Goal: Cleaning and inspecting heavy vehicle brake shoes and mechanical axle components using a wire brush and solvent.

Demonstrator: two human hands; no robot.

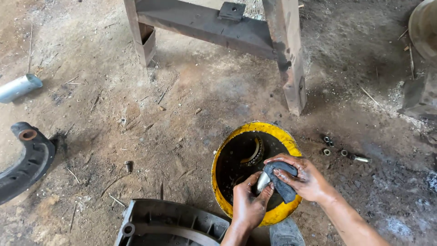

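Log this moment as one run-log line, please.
left hand: grips small metal part | right hand: presses dark rag on it | below: yellow tub, bearing ring inside | ground: loose nuts

Soft even daylight, sharp focus, faint shadows.

Both bare forearms come up from the near edge and meet right of centre, dark with grease. The left hand [248, 207] stands nearly upright on its wrist, fingers [266, 193] curled shut around what it holds. The right hand [302, 178] reaches in from the near right, palm down, its fingers bent and pressed down just beside and touching the left hand's fingertips.
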